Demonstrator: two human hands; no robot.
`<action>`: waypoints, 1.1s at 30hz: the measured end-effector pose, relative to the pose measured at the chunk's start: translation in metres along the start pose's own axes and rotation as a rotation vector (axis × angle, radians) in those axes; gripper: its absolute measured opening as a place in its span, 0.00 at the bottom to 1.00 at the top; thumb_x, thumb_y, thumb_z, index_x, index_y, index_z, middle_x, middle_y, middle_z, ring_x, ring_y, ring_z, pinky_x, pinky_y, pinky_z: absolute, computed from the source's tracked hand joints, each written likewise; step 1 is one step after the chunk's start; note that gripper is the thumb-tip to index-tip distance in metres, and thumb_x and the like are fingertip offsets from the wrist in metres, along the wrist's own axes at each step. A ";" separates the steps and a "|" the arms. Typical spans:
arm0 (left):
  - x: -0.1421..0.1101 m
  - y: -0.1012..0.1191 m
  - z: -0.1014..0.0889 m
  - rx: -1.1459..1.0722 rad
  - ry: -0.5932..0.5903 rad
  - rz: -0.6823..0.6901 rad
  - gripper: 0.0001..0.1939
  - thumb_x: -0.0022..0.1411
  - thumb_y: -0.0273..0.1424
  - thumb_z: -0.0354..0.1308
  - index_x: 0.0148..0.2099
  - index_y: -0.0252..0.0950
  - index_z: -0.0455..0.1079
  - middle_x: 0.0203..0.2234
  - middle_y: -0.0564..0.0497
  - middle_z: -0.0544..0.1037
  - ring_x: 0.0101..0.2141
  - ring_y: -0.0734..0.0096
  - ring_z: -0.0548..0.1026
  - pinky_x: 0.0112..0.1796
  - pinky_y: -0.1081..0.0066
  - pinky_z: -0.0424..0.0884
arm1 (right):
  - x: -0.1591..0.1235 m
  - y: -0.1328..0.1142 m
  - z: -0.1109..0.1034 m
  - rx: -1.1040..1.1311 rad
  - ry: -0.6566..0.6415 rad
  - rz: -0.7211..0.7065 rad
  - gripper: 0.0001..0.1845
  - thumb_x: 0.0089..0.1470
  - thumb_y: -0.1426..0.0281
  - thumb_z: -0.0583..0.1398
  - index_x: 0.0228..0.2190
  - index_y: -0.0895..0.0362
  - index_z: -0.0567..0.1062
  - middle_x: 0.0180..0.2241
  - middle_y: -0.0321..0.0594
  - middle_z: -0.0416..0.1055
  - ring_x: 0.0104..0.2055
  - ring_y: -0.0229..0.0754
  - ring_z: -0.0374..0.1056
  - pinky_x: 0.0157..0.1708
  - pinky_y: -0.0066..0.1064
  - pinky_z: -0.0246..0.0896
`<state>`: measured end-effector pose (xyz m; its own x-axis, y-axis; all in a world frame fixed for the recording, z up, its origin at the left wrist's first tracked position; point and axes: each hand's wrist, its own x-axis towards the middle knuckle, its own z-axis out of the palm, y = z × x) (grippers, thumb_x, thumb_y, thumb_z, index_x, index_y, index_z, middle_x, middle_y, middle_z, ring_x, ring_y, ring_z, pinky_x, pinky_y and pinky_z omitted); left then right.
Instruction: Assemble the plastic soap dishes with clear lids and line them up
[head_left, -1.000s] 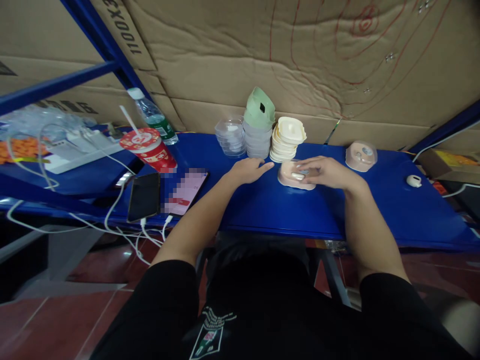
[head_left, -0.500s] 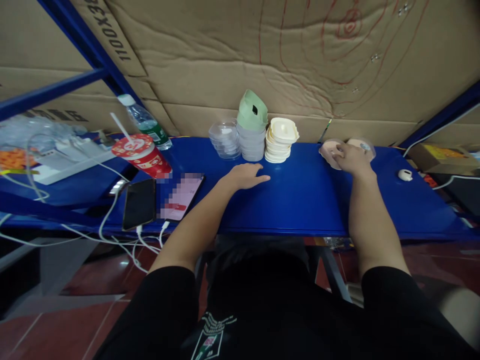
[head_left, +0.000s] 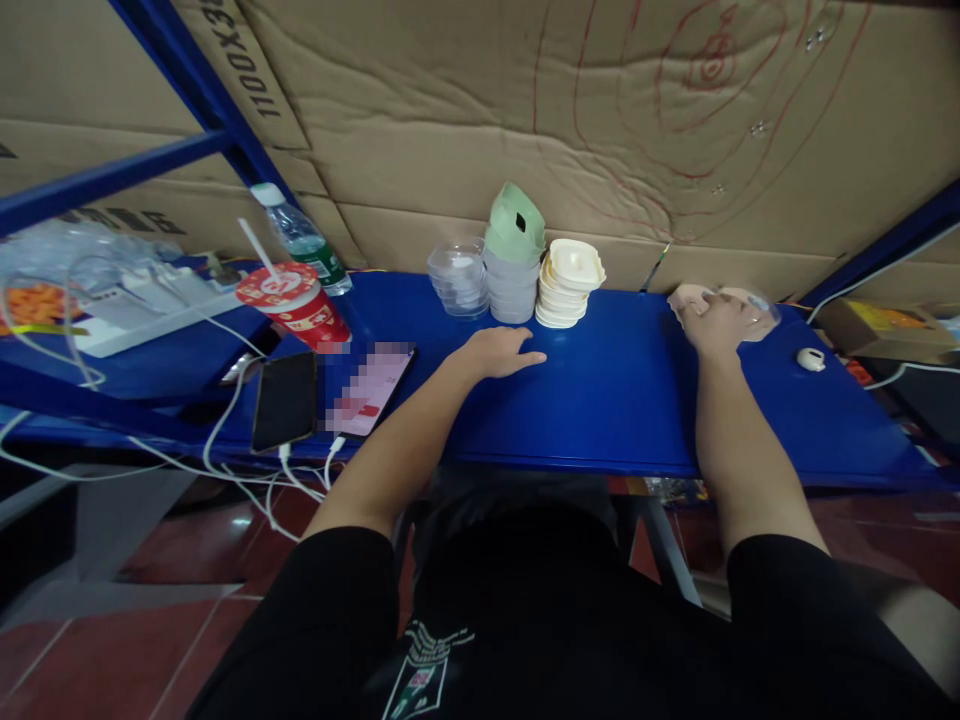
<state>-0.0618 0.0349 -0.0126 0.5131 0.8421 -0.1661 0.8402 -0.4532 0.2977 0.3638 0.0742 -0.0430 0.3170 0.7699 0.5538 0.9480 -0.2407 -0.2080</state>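
Observation:
My right hand [head_left: 715, 322] is far out on the right of the blue shelf [head_left: 615, 400], fingers closed over a pink plastic shell [head_left: 684, 298] that it holds against a second pink shell [head_left: 759, 312] lying there. My left hand [head_left: 501, 352] rests flat and open on the shelf, holding nothing, just in front of the stacks: cream shells [head_left: 568, 283], grey shells topped by a green one [head_left: 514, 255], and clear cups [head_left: 458, 276].
A red paper cup with a straw [head_left: 295, 301], a water bottle [head_left: 301, 237], a black phone [head_left: 285, 402] and a lit phone [head_left: 366, 385] on charging cables lie at the left. A small white part [head_left: 810, 359] lies at the right. Cardboard backs the shelf.
My right hand carried the pink shell from the middle of the shelf to the far right, up against the other pink shell. The left hand stayed flat in place.

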 end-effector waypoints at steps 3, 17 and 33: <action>-0.001 0.001 -0.001 0.005 -0.001 -0.001 0.41 0.74 0.57 0.49 0.73 0.30 0.67 0.55 0.36 0.84 0.59 0.43 0.80 0.54 0.57 0.73 | -0.003 -0.025 -0.002 0.133 -0.001 0.052 0.31 0.64 0.54 0.62 0.58 0.63 0.80 0.62 0.69 0.73 0.67 0.71 0.63 0.65 0.73 0.50; 0.005 -0.004 0.006 0.044 0.010 0.017 0.42 0.74 0.58 0.49 0.74 0.32 0.65 0.63 0.35 0.80 0.63 0.42 0.77 0.58 0.54 0.72 | -0.051 -0.141 0.009 0.775 -0.046 -0.505 0.31 0.69 0.42 0.56 0.62 0.46 0.76 0.70 0.52 0.64 0.69 0.63 0.68 0.64 0.63 0.71; -0.006 0.003 -0.011 -0.136 0.391 0.028 0.30 0.74 0.45 0.58 0.70 0.35 0.69 0.50 0.44 0.85 0.52 0.54 0.82 0.52 0.61 0.74 | -0.054 -0.120 -0.021 1.249 -0.059 -0.280 0.32 0.55 0.35 0.67 0.41 0.48 0.69 0.39 0.40 0.77 0.43 0.52 0.82 0.44 0.51 0.83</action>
<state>-0.0645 0.0318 -0.0002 0.4083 0.8894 0.2057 0.7825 -0.4571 0.4228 0.2341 0.0493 -0.0311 0.0795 0.7367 0.6716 0.3028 0.6240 -0.7204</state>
